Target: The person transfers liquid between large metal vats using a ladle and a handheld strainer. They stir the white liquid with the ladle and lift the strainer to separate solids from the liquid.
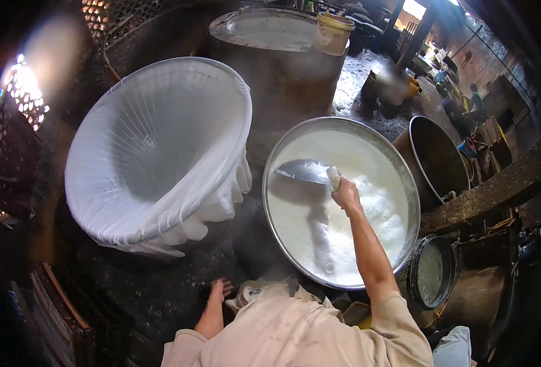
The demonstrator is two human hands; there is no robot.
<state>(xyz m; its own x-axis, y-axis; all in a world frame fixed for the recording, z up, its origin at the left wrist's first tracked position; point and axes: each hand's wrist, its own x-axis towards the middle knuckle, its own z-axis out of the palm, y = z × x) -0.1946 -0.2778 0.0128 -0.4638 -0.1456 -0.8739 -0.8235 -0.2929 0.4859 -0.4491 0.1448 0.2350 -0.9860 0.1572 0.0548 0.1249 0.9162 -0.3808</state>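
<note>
My right hand (346, 194) is closed around the short handle of a wide metal scoop (307, 171). The scoop is over the large round metal vat (269, 211), against the pale, milky liquid (295, 244); I cannot tell whether its blade touches the surface. White foam (380, 220) covers much of the vat's right side. Down by my left side, my left hand (221, 289) holds nothing, its fingers apart. To the left stands a wide hoop draped with white cloth (160, 128), which sags inward like a deep basin.
Behind the vat rises a large drum-like container (276, 67) with a pale bucket (333, 33) on its rim. To the right are a deep metal pot (438, 159), a wooden beam (490, 177) and a smaller dark-rimmed tub (430, 272). Another person (475, 101) is far off at right.
</note>
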